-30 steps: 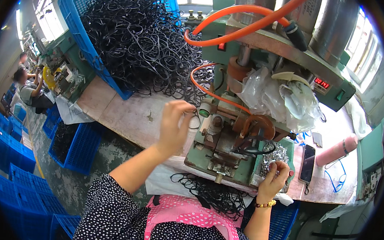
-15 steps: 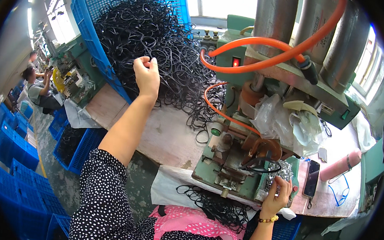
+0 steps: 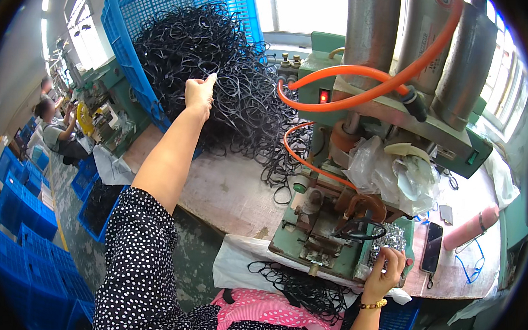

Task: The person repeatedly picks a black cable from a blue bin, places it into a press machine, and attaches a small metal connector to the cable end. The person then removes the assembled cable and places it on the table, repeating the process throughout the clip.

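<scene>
My left hand (image 3: 199,94) reaches over a big heap of thin black cord loops (image 3: 219,108), its fingertips pinched together against the cords. Whether a loop is between them is too small to tell. On the right, my right hand (image 3: 387,269) has its fingers bent together over a tray of small shiny metal pieces (image 3: 387,240); what they hold, if anything, is hidden. Just left of that hand stands a green press machine (image 3: 286,242), with a black cord loop (image 3: 357,230) lying at its working part. More black cords (image 3: 296,285) lie on white cloth at my lap.
A tilted blue basket (image 3: 139,76) backs the heap. Orange hoses (image 3: 342,73) loop before the press cylinders. A phone (image 3: 431,248), a pink bottle (image 3: 470,227) and blue-framed glasses (image 3: 470,271) lie at the right. Blue crates (image 3: 25,208) and other people stand far left.
My left hand has shifted slightly, its fingertips now pointing further over the heap. My right hand stays at the metal pieces, its fingers bent a little more. The whole view has tilted slightly.
</scene>
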Motion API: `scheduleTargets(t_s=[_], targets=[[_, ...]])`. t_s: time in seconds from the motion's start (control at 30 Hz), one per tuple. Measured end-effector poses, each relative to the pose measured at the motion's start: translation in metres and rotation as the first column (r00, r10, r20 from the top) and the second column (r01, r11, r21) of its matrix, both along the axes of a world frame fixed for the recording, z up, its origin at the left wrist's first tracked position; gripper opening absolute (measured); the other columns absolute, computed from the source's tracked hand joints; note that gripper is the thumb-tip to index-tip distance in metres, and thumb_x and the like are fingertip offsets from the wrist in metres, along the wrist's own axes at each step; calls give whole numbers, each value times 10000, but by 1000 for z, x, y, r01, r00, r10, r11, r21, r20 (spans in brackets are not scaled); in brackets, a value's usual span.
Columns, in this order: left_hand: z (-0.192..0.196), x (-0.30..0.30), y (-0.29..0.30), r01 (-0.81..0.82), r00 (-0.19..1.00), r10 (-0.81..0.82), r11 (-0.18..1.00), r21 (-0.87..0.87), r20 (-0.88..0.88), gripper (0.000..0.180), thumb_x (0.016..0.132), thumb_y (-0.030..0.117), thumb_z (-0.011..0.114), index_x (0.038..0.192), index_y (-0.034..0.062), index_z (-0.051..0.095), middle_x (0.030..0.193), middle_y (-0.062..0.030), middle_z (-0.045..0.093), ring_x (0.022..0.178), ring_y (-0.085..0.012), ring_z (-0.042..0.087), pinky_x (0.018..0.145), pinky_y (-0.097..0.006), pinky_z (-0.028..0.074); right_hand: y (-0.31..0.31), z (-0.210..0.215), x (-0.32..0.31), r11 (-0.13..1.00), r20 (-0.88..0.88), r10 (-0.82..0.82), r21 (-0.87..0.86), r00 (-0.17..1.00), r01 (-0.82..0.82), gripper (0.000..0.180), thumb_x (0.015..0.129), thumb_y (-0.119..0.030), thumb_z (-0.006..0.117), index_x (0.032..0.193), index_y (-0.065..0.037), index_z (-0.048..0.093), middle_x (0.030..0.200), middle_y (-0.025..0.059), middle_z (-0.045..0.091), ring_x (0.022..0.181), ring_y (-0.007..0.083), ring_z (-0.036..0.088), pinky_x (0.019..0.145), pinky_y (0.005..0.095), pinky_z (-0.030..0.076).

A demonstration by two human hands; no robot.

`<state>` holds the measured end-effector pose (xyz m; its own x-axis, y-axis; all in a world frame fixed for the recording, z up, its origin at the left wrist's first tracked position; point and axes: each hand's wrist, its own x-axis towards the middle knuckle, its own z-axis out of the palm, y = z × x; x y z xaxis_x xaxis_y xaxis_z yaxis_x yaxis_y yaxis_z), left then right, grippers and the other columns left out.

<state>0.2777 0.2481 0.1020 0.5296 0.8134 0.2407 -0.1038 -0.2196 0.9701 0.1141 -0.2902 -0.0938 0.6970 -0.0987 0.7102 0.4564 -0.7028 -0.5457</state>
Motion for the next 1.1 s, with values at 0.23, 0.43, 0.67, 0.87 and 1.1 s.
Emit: scheduleTargets(t_s=[0.23,0.43,0.67,0.87,1.1], targets=[[21,1,-11,99,989,-89,992,-77,119,160,968,204,684,1042,72,630,738,5,592,485,-80,450,388,-245,317,1,1,1,999,4,-38,39,999,38,132,878,40,628,976,-43,660,970,106,667,955,306,623,1094,518,406],[18,-76,-102,263,886,-305,951,163,349,135,1069,187,511,1086,63,563,824,-60,654,551,-95,538,486,-234,414,5,16,0,991,-55,-32,125,998,38,149,844,45,648,959,-49,654,942,113,666,944,332,616,1070,501,397],[-30,-203,-224,653,593,-654,732,194,469,220,1098,192,457,1257,47,503,1027,-86,620,643,-118,571,476,-230,452,59,68,-9,821,-59,332,509,942,-257,225,863,13,686,1074,-52,643,918,36,670,922,190,649,1183,490,302],[-44,-177,-249,726,570,-726,664,179,385,184,1062,133,553,1179,-6,582,1081,-89,676,814,-112,647,670,-235,491,99,86,-3,579,-51,608,712,792,-398,444,874,86,670,1277,15,498,1066,55,607,978,124,590,912,271,472],[-55,-176,-252,667,641,-668,728,155,378,179,1062,118,540,1171,-20,576,999,-72,704,804,-109,650,691,-245,505,108,86,-1,453,-4,660,800,751,-394,551,886,98,654,1374,13,412,1069,69,619,1007,135,587,916,272,480]])
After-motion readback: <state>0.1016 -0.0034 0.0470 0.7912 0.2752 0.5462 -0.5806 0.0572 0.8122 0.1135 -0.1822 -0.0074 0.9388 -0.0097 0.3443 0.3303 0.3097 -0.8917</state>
